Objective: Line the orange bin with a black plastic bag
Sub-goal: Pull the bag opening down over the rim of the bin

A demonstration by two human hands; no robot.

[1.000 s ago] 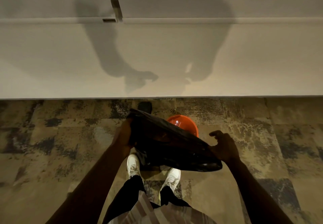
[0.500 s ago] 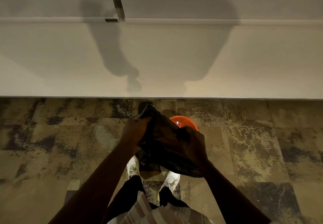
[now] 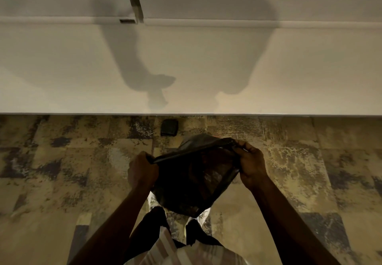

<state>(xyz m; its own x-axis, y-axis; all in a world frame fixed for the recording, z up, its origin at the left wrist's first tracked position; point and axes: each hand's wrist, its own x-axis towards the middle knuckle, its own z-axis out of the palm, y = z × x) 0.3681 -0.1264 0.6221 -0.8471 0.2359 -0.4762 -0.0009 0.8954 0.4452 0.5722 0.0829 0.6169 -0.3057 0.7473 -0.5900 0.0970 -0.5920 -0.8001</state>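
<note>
The black plastic bag (image 3: 192, 180) was held up between the two hands, above the floor (image 3: 62, 171). The left hand (image 3: 142, 171) was clenched on the bag's rim at its near-left corner. The right hand (image 3: 251, 166) was clenched on the rim at the far-right corner, fingers (image 3: 244, 145) curled over the gathered plastic. The rim stretched taut between the hands, its long axis running from lower left to upper right. The body of the bag hung down and toward the person below that line, and ended over white shoes (image 3: 153, 199). The orange bin could not be made out; the bag covered the spot beyond the hands. A small dark object (image 3: 169, 127) lay on the floor beyond the hands, near the wall (image 3: 206, 68). What it was could not be told.
</note>
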